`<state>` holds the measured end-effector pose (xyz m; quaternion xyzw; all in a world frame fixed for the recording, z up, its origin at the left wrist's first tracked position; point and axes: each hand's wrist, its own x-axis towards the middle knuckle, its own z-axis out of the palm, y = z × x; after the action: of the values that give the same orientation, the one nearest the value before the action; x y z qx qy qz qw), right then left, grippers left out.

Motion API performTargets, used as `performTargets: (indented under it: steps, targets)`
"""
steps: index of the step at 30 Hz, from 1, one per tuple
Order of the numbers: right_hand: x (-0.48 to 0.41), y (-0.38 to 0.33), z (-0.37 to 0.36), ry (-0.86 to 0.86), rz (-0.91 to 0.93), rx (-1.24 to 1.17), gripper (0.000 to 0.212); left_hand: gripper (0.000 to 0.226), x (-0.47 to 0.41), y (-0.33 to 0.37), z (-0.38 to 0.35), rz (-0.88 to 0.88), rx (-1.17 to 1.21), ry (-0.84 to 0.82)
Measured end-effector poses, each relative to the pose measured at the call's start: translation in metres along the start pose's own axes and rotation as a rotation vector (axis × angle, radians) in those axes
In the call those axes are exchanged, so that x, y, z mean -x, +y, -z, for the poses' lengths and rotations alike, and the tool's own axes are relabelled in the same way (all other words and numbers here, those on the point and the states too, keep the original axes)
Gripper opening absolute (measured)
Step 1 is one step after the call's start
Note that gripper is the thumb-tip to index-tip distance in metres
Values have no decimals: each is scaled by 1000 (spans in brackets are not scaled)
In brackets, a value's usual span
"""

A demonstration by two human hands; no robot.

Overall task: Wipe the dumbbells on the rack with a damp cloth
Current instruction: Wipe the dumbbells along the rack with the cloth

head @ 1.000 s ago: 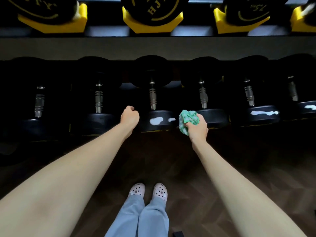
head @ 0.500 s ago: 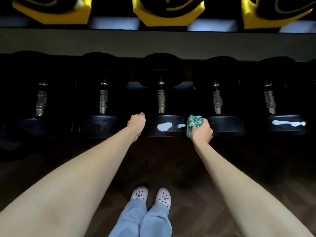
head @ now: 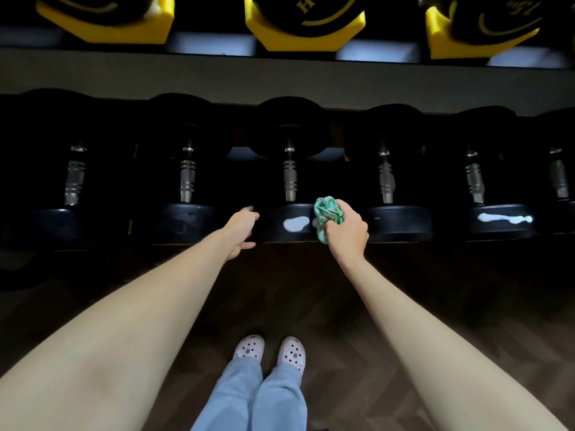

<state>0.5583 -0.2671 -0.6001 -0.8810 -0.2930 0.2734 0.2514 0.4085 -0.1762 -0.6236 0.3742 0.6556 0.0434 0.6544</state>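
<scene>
While right hand (head: 345, 228) grips the bunched cloth (head: 328, 214) at the middle dumbbell's (head: 289, 181) right edge, left hand (head: 241, 227) open just left of it, drag cloth leftward over the white smear (head: 295, 223), firm pressure.

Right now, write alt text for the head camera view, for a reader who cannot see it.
A person's right hand holds a crumpled green cloth against the near end of a black dumbbell with a white smear, one of a row on a rack. The open left hand is beside the same end. Pale clogs stand on dark wood floor below.
</scene>
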Motion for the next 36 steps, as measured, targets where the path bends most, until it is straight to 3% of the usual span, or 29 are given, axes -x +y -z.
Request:
performTargets:
  steps: [7,11,15,18,20,22,26,31,36]
  targets:
    - [18,-31,-15,-91,181,101,30,46,9,-6,16,-25,63,-79]
    - [26,-49,-31,-225,288,240,45,47,12,-6,23,-29,116,-55]
    - [26,-59,-40,-336,307,371,44,41,15,-6,37,-21,123,24]
    - [28,-61,-42,-550,191,437,42,41,16,-1,50,-17,130,41]
    - [31,-54,-38,-732,38,244,33,40,18,4,57,-20,129,40]
    - [33,-49,-29,-820,-150,-129,25,39,20,8,62,-20,138,37]
    - [34,-49,-7,-960,-373,-753,33,41,24,15,66,14,168,-10]
    - [34,-60,9,-934,-469,-1178,39,40,37,30,63,2,126,-227]
    - [26,-52,22,-755,-473,-1339,39,39,44,52,57,-124,27,-497]
